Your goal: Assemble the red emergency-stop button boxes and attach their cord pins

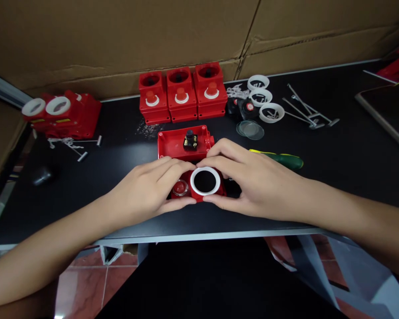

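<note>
Near the table's front edge lies a red housing (199, 197) with a white ring (205, 180) around a dark round opening and a red button in a clear collar (180, 188) at its left. My left hand (153, 188) grips the housing from the left, thumb along the near side and fingers over the far side. From the right, my right hand (248, 181) holds the same housing beside the ring, thumb in front and fingers behind. Just behind it sits an open red box (171, 144) with a black switch part (190, 140) inside.
Three red units (181, 95) stand at the back, more red units (76, 115) at left. White rings (271, 113), clear discs (251, 130), metal hammers (314, 117) and a green-yellow screwdriver (287, 160) lie right. A black mouse (42, 176) is at left.
</note>
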{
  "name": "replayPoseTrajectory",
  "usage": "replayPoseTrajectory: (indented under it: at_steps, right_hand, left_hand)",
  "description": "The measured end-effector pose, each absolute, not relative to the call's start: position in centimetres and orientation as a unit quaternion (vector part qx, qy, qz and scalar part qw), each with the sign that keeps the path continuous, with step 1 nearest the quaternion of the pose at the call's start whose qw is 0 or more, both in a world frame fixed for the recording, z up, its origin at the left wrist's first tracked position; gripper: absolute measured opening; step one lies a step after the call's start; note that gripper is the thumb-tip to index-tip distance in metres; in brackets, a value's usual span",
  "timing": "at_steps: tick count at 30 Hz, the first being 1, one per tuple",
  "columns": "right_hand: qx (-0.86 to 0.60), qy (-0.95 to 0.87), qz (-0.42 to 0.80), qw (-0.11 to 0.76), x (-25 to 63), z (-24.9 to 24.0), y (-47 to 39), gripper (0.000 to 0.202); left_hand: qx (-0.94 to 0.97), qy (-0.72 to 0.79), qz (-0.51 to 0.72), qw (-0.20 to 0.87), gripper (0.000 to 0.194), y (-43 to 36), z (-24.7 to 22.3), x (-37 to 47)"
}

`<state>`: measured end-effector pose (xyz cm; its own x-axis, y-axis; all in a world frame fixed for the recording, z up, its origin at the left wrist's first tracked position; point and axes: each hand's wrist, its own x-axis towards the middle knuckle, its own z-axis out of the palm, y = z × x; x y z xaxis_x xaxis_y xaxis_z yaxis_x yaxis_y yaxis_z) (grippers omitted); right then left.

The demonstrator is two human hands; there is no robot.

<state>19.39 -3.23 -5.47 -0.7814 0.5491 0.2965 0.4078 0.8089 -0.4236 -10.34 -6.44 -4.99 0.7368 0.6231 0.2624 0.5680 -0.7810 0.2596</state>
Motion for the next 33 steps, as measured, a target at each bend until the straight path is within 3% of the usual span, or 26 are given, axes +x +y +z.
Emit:
replayPoseTrajectory:
  at_steps: [19, 24, 33]
  right_hand:
    - [-0.258, -0.911, 0.261, 0.188, 19.33, -5.44, -2.69, 0.044]
    - [-0.278, -0.913, 0.249, 0.167, 19.46, -5.11, -2.92, 0.045]
    - [-0.261, -0.921, 0.195, 0.213, 19.27, -5.53, -3.27, 0.038]
  left_hand:
    - [0.926, 0.320, 0.173, 0.096, 0.043, -6.37, -4.82, -10.21]
    - [0.928, 0.323, 0.163, 0.087, 0.042, -6.39, -4.73, -10.16]
    - [0.931, 0.315, 0.166, 0.079, 0.045, -6.36, -4.88, -10.06]
